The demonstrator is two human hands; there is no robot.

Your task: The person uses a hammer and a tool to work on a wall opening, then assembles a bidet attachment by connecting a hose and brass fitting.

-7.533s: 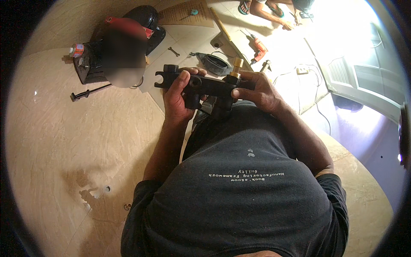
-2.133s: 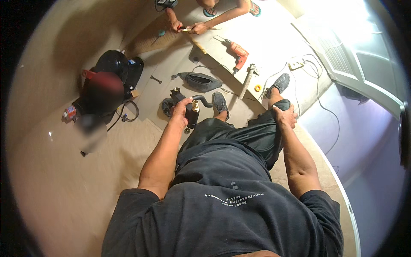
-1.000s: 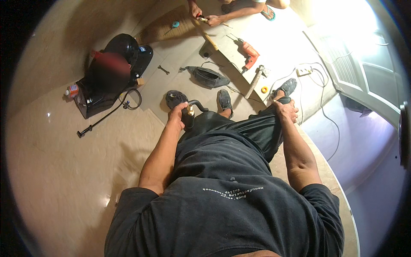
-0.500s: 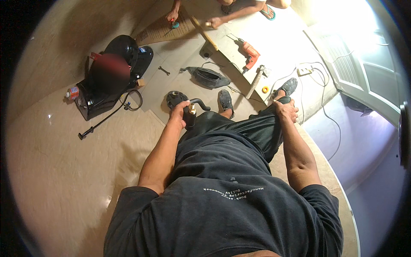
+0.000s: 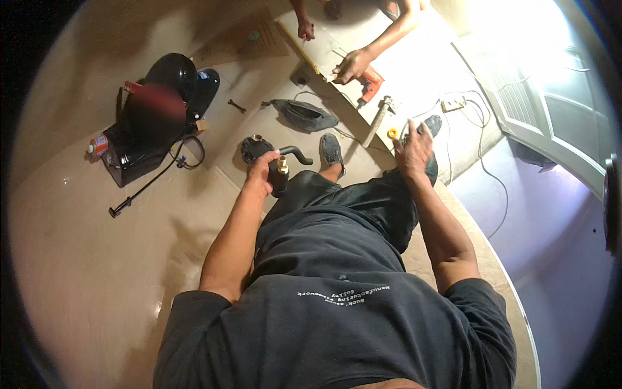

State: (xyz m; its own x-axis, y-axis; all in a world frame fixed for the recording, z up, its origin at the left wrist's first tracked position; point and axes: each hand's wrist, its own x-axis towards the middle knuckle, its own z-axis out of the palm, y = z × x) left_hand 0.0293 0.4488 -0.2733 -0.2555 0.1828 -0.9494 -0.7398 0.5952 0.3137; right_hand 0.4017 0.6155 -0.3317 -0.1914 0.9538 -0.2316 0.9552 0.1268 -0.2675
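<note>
My left hand (image 5: pixel 261 174) is wrapped round a black pipe fitting (image 5: pixel 279 181) with a brass threaded end pointing up. A round black flange (image 5: pixel 256 149) and a curved black pipe (image 5: pixel 298 154) show beside that hand; whether they join the fitting is hard to tell. Above my right knee, my right hand (image 5: pixel 414 154) is raised with its fingers apart and nothing in it. A small yellow ring (image 5: pixel 392 133) and a hammer (image 5: pixel 379 123) lie just beyond it on a pale board (image 5: pixel 405 84).
A co-worker's hand (image 5: pixel 353 67) reaches over a red drill (image 5: pixel 370 86), holding something small and pale. Their other hand (image 5: pixel 306 30) grips something red. A black waist bag (image 5: pixel 304 115), wrench (image 5: pixel 236 106), glossy black fixture (image 5: pixel 139 146), hose (image 5: pixel 149 188) and power strip (image 5: pixel 453 104) lie around.
My right hand has lifted off my knee and its fingers have spread. The co-worker's arm has come nearer, over the drill, and their other hand has moved off the cardboard.
</note>
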